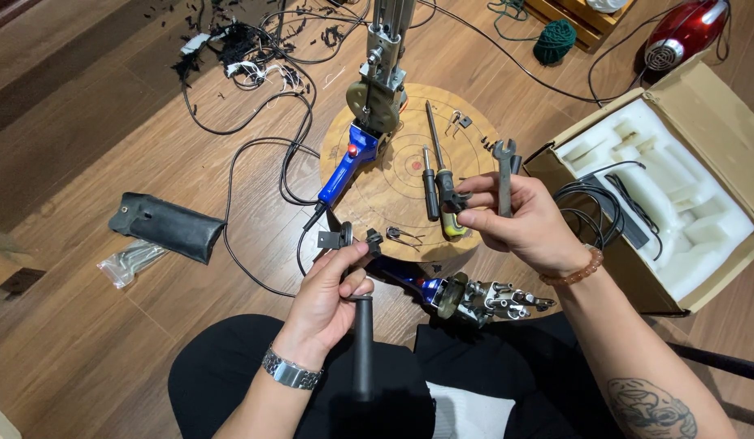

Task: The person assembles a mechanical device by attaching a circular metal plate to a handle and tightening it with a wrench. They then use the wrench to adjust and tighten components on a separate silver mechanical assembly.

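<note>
Right hand (527,232) pinches a small open-end wrench (504,175) upright btwn thumb & fingers, plus what looks like a dark small part (451,197), hard to tell. Left hand (332,297) wraps a black handle (362,345), thumb on its clamp head (348,238). Just beyond: round wooden board (393,195) w/ screwdrivers (431,191), blue power tool (344,167). Far right: cardboard box w/ foam (661,175). Left: black pouch (165,225).

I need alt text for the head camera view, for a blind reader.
Seen from above, a person's left hand holds a black cylindrical handle and the right hand a small grey open-ended wrench, over a round wooden board scattered with tools on a wooden floor.
</note>
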